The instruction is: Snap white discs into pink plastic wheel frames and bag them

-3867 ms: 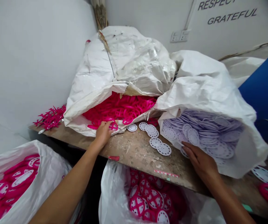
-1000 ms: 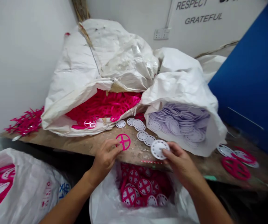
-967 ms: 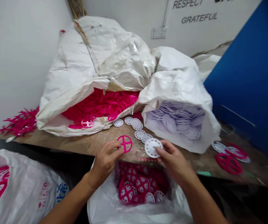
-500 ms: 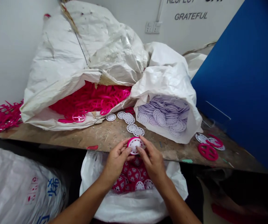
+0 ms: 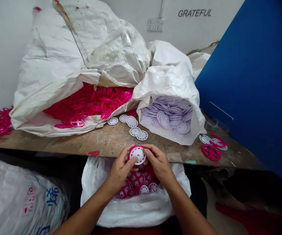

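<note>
A white slotted plastic disc with a pink ring around it is held between my two hands, its white face toward me. My left hand grips its left side, thumb pressed on the lower left of the face. On the opposite edge, my right hand pinches the disc with its thumb near the upper right. Just below my hands an open white sack holds many pink and white discs. Several loose white discs lie on the worktable beyond my fingers.
A large sack of pink plastic rings lies at the back left. Beside it, another sack spills white discs. Pink rings rest on the right, near a blue panel. A printed bag stands lower left.
The view has shifted slightly, moving the scene left. My right thumb has moved from the middle of the disc to its upper right edge; both hands still hold it.
</note>
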{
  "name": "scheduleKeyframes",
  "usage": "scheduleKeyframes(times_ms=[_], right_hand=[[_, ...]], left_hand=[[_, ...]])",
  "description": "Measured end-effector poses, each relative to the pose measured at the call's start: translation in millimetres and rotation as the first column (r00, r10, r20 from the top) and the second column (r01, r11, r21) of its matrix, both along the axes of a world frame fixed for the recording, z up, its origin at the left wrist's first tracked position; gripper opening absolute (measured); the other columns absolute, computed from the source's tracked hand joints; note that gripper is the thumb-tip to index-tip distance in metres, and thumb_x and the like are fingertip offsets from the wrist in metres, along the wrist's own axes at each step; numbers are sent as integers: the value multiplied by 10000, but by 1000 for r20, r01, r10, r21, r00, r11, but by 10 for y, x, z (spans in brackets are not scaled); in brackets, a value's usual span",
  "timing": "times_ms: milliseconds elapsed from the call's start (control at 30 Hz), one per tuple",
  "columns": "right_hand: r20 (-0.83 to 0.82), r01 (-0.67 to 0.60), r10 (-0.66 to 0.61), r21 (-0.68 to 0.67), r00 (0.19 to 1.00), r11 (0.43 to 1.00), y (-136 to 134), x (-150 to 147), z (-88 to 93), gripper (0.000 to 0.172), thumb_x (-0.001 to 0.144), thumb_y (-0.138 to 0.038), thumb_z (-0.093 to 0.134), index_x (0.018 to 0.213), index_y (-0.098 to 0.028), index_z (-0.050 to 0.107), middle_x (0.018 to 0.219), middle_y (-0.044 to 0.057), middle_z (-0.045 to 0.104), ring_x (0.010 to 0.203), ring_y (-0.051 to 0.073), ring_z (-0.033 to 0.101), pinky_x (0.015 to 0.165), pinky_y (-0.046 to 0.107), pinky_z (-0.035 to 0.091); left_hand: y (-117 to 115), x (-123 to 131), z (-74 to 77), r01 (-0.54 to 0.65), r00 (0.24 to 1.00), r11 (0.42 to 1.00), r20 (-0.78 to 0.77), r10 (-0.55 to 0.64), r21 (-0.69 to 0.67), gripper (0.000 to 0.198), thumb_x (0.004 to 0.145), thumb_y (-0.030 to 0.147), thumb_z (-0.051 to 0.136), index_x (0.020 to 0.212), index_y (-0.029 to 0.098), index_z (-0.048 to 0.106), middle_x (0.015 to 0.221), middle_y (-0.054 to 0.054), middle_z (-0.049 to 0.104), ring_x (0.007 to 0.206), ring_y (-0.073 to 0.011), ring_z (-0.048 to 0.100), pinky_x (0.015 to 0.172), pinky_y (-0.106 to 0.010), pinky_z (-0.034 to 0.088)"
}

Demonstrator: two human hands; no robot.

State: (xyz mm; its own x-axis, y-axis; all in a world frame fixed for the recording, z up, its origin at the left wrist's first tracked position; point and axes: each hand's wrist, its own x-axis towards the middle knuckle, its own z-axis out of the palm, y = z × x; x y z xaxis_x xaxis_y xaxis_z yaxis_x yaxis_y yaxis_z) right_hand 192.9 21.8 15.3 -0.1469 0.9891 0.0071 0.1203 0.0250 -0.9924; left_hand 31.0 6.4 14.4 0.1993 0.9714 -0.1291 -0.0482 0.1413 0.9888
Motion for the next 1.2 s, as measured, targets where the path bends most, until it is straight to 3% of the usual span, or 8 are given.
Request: scheduleKeyframes(times_ms=[267,400,467,600,733,967,1100,1200], right_hand=[[117,-150,148,9,982,989,-144,51,-117,288,813,-249,593,1095,-220,541,925,23,663,823,168,610,736,279,471],[263,-315,307,-12,914,949,40,140,53,266,807,-290,605,1064,-222,598,874,7,672,773,163,614,691,262,462],[416,-249,209,44,885,968,252,190,112,271,811,-318,588,1063,-223,617,885,18,672,766,175,615,695,281,462],[627,-127,-38,216,778,968,706,202,0,403,765,-332,608,1145,-209,564,1087,82,636,934,243,609,806,356,464],[672,-188,-50,277,739,942,883,182,-265,312,756,-367,604,1025,-209,602,1149,93,610,1022,266,589,861,389,457],[538,-79,-156,389,829,918,835,253,-435,313,816,-456,542,981,-207,636,1121,104,641,1010,264,598,843,395,463],[383,158,-388,511,838,845,729,231,-257,264,843,-421,532,860,-193,665,896,77,649,860,221,597,794,356,448],[142,340,-404,335,903,879,556,126,-116,240,834,-407,554,890,-186,629,809,42,642,694,173,583,667,305,464]], left_hand=[[-89,-25,-156,53,997,993,-57,-60,-110,367,842,359,530,1160,176,503,880,-42,679,670,-164,658,609,-263,530],[-62,-250,13,323,934,933,-108,-341,-158,393,805,318,574,1171,180,545,943,-49,688,780,-188,660,675,-275,515],[11,-423,155,402,871,906,-250,-422,-130,419,760,292,634,1165,201,585,986,-44,694,858,-203,652,726,-275,498],[411,-810,342,144,791,977,-611,-19,157,330,791,286,590,1110,208,628,956,-44,702,861,-202,636,783,-303,465],[1064,-1117,331,-114,642,831,-598,480,544,195,818,245,538,960,192,660,979,-62,673,900,-209,601,838,-333,435],[1692,-1141,188,-162,721,811,-494,486,562,48,700,153,644,739,179,652,958,-62,642,1012,-238,545,963,-381,369],[1361,-948,171,-241,807,836,-377,455,493,110,784,258,579,828,167,622,946,-61,634,969,-217,570,905,-369,427],[879,-672,137,-244,936,936,-192,296,252,214,833,357,533,916,166,581,881,-46,651,813,-174,628,766,-324,509]])
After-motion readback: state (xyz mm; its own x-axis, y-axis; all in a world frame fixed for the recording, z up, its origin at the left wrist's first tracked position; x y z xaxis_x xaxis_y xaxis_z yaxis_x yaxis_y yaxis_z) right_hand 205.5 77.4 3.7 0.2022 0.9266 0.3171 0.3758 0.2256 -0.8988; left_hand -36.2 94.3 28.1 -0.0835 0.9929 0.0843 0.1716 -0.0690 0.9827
